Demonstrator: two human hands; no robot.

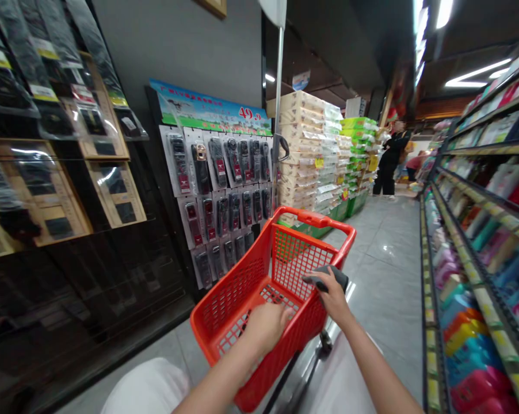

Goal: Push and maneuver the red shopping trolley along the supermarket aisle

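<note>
A red plastic shopping basket cart (242, 287) rolls in front of me in a store aisle; it looks empty inside. My left hand (266, 325) is curled over the basket's near rim. My right hand (332, 296) is wrapped around the dark grey handle grip (339, 276) at the basket's right rear corner.
Dark glass display cases (61, 230) and a rack of hanging packaged items (225, 195) line the left. Stacked cartons (311, 149) stand ahead. Shelves of colourful bottles (479, 259) run along the right. A person in black (389, 161) stands far down the grey tiled aisle.
</note>
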